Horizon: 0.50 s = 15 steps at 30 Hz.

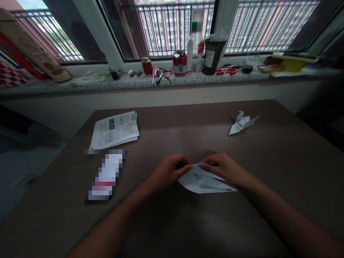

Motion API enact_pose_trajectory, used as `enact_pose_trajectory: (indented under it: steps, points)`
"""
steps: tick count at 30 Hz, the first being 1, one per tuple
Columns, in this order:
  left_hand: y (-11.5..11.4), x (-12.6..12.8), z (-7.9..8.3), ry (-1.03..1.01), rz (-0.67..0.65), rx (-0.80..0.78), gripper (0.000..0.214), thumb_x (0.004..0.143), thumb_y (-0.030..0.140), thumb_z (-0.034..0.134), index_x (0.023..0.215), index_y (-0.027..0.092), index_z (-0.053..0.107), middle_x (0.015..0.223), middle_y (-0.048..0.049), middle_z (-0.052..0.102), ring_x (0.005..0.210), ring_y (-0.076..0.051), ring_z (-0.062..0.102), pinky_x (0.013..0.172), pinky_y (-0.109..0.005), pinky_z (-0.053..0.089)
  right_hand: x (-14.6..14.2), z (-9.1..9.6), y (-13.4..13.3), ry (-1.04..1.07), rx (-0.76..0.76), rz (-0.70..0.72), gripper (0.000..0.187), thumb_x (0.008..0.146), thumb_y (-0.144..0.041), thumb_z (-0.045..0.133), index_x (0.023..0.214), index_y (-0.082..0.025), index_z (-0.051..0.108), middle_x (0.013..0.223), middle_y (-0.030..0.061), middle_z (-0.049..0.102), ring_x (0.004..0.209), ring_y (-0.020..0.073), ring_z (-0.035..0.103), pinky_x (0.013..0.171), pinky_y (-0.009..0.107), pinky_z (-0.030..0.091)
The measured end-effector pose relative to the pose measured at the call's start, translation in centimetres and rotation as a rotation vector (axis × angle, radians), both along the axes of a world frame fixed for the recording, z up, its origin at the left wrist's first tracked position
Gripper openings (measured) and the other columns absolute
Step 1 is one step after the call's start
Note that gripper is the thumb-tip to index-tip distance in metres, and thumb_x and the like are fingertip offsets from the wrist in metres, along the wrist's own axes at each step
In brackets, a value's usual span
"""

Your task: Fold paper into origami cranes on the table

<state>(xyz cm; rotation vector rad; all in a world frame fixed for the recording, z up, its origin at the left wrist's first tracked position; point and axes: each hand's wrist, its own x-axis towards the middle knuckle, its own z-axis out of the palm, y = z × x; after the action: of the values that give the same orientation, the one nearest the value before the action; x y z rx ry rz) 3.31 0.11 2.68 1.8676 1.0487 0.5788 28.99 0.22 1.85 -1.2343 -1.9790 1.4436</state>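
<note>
A folded sheet of printed paper (pixel 200 181) is held between my two hands, low over the brown table. My left hand (pixel 172 167) pinches its upper left edge between thumb and fingers. Close beside it, my right hand (pixel 224 166) grips the top edge with thumb and fingers together. The paper has slanted folds and a pointed corner reaching out to the right, below my right hand. Some of its upper edge is hidden by my fingers. A folded paper crane (pixel 242 123) of printed paper sits at the back right of the table.
On the table (pixel 172 125), a stack of printed sheets (pixel 115 130) lies at the back left, with a blurred-out phone (pixel 107 175) in front. Along the windowsill (pixel 134 84) stand a red can (pixel 180 63), a clear bottle (pixel 191 50), a dark cup (pixel 213 55) and a yellow container (pixel 294 64).
</note>
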Motion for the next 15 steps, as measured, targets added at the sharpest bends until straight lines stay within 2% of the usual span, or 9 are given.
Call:
enact_pose_trajectory:
  steps: [5, 8, 11, 15]
  points:
    - [0.42, -0.31, -0.08, -0.04, -0.039, -0.082, 0.019, 0.097, 0.035, 0.066, 0.092, 0.017, 0.073, 0.088, -0.0034, 0.071, 0.081, -0.017, 0.064, 0.071, -0.026, 0.048, 0.15, 0.26, 0.14, 0.002, -0.021, 0.017, 0.037, 0.098, -0.051, 0.062, 0.097, -0.017, 0.079, 0.083, 0.0051, 0.074, 0.07, 0.016, 0.063, 0.059, 0.027, 0.045]
    - [0.52, -0.46, -0.27, -0.039, -0.04, -0.094, 0.02, 0.097, 0.035, 0.066, 0.093, 0.017, 0.073, 0.089, -0.004, 0.071, 0.08, -0.017, 0.064, 0.069, -0.026, 0.048, 0.45, 0.21, 0.34, -0.014, -0.041, 0.051, 0.039, 0.099, -0.051, 0.061, 0.088, -0.016, 0.076, 0.072, 0.002, 0.066, 0.061, 0.0126, 0.054, 0.053, 0.026, 0.038]
    - [0.39, -0.41, -0.35, -0.036, -0.044, -0.099, 0.019, 0.097, 0.034, 0.065, 0.094, 0.016, 0.072, 0.088, -0.0037, 0.07, 0.077, -0.016, 0.063, 0.068, -0.025, 0.047, 0.65, -0.01, 0.46, -0.054, 0.005, 0.053, 0.041, 0.099, -0.051, 0.059, 0.081, -0.016, 0.073, 0.067, -0.0004, 0.059, 0.057, 0.0112, 0.048, 0.05, 0.025, 0.033]
    - [0.08, -0.12, -0.26, -0.031, -0.047, -0.127, 0.018, 0.097, 0.033, 0.065, 0.093, 0.016, 0.07, 0.082, -0.0024, 0.067, 0.072, -0.015, 0.06, 0.065, -0.024, 0.046, 0.29, -0.16, 0.36, -0.056, 0.058, 0.078, 0.041, 0.1, -0.051, 0.057, 0.081, -0.017, 0.072, 0.068, -0.0004, 0.059, 0.058, 0.0116, 0.048, 0.051, 0.026, 0.033]
